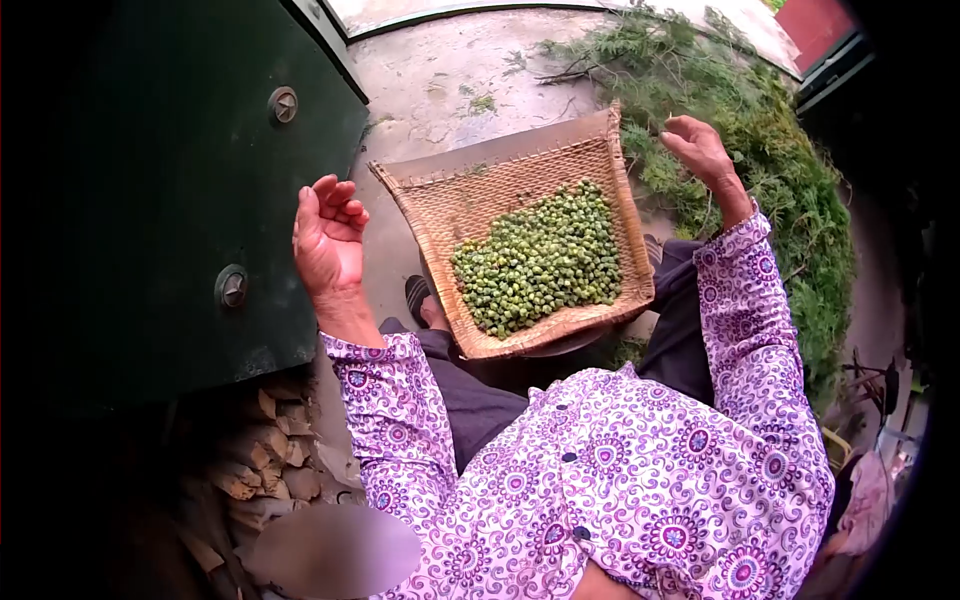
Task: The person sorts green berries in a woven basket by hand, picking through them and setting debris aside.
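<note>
A woven winnowing basket (490, 195) sits between my knees, tilted slightly, with a rounded edge visible beneath it. A heap of small green round fruits or cones (540, 260) fills its near and right part. My left hand (332, 235) is raised off the basket's left side, palm turned inward, fingers loosely curled and apart, holding nothing. Beyond the basket's right rim, my right hand (702, 150) is lifted in the air with fingers bent and the thumb apart from them. I see nothing plainly held in it. Neither hand touches the basket.
Cut green leafy branches (790, 200) lie piled along the right on the concrete floor (440, 80). To the left stands a dark green metal door (180, 180) with round studs. Split firewood (265, 450) is stacked below it at lower left.
</note>
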Available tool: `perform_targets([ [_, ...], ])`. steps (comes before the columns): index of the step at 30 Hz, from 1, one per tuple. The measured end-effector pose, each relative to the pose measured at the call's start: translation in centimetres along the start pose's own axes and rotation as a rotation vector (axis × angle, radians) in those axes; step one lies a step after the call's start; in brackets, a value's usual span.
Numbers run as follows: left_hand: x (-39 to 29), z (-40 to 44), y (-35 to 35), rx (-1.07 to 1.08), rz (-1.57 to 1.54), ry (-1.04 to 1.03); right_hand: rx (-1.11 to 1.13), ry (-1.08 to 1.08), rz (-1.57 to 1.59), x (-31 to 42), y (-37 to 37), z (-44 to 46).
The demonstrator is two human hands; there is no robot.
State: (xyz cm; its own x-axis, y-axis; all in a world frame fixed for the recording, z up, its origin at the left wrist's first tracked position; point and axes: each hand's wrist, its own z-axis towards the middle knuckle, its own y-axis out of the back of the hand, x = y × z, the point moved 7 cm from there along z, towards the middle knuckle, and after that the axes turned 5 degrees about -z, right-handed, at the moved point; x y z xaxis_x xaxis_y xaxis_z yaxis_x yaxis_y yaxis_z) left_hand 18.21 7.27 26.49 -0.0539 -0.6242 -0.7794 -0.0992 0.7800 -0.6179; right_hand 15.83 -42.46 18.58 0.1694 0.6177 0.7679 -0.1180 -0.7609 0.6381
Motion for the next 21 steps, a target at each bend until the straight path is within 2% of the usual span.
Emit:
perform_targets([
  [1, 0.9, -1.0, -0.3, 0.046, -0.003, 0.015, -0.021, 0.003, -0.043, -0.1, 0.3, -0.9],
  [4, 1.8, -6.4, -6.1, 0.393, -0.036, 0.009, -0.036, -0.010, -0.172, -0.6, 0.9, -2.7],
  [5, 2.0, -7.4, -7.6, 0.394, -0.024, 0.007, -0.044, 0.018, -0.260, -0.7, 1.2, -2.8],
  [9, 0.1, -16.5, -20.3, 1.018, 0.016, -0.117, -0.053, 0.081, -0.530, -1.4, 1.9, -2.2],
  [11, 0.0, -20.8, -26.4, 1.303, -0.073, -0.128, -0.074, 0.111, -0.476, -2.4, 2.4, -1.9],
  [12, 0.1, -22.7, -28.8, 1.327, -0.119, -0.018, -0.069, 0.107, -0.443, -2.4, 2.8, -1.9],
  [15, 1.3, -27.2, -33.5, 1.452, -0.236, 0.112, -0.088, 0.132, -0.445, -2.8, 3.1, -2.1],
  [19, 3.0, -29.5, -34.7, 1.475, -0.281, 0.174, -0.093, 0.161, -0.416, -2.9, 3.6, -3.1],
  [20, 3.2, -30.1, -35.2, 1.509, -0.282, 0.172, -0.059, 0.080, -0.427, -2.8, 3.9, -3.3],
  [21, 3.6, -30.3, -35.0, 1.544, -0.278, 0.176, -0.113, 0.124, -0.397, -3.4, 4.0, -3.3],
])
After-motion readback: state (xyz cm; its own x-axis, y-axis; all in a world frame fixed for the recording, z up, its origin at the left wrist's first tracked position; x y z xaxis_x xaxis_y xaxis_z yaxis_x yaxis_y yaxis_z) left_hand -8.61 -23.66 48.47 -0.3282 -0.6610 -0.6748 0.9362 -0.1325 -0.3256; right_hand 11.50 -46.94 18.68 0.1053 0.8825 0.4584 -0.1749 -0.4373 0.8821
